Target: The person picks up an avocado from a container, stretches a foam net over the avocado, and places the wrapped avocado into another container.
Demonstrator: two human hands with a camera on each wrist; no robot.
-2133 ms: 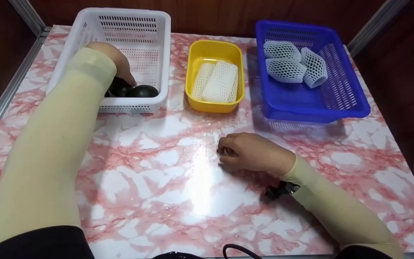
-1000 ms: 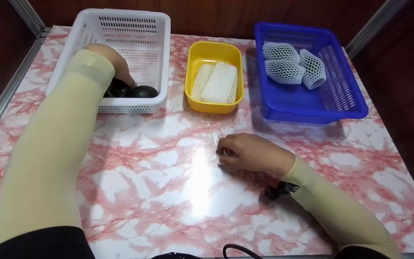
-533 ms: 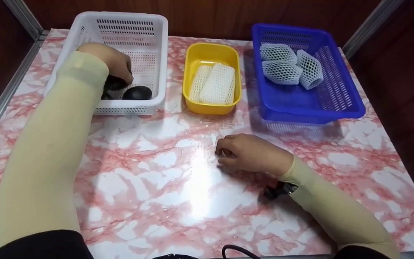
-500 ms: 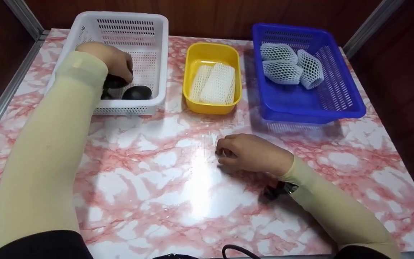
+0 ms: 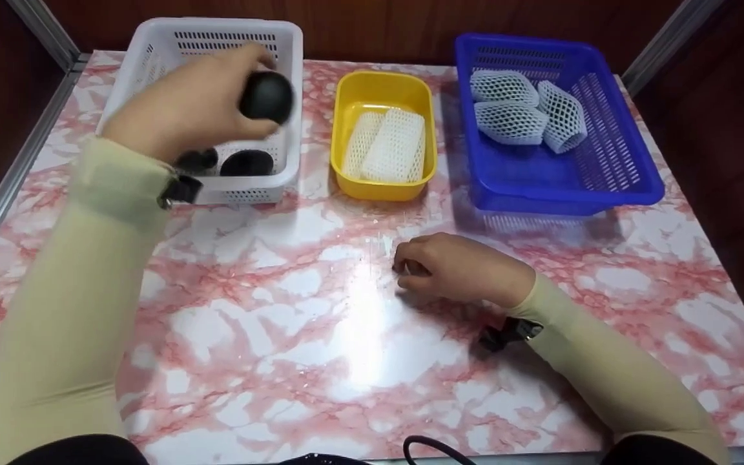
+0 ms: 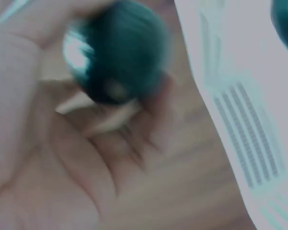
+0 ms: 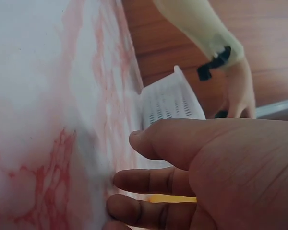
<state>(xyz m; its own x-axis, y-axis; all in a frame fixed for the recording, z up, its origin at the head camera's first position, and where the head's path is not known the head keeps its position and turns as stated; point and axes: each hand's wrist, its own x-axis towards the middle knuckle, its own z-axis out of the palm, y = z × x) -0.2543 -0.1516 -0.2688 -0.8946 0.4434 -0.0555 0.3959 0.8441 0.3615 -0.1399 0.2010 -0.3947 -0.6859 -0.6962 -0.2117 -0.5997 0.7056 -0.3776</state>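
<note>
My left hand [image 5: 185,103] holds a dark, smooth avocado [image 5: 267,97] between thumb and fingers, raised above the white basket [image 5: 298,84]. In the left wrist view the held fruit looks glossy dark green, with a pale brown spot at one end. Another dark avocado [image 5: 247,163] lies at the basket's near side, and a partly hidden dark fruit [image 5: 199,159] sits left of it. My right hand [image 5: 465,268] rests on the table with loosely curled fingers and nothing in it.
A yellow bin [image 5: 382,192] with white foam net sleeves [image 5: 394,145] stands at the middle back. To its right, a blue basket [image 5: 559,206] contains three net-wrapped fruits, one being the wrapped fruit [image 5: 511,123] nearest the left wall. A black cable [image 5: 433,442] lies at the front edge.
My left hand has lifted an avocado out of the white basket, up and turned palm to the right. The other dark fruits stay in the basket. My right hand stays put.
</note>
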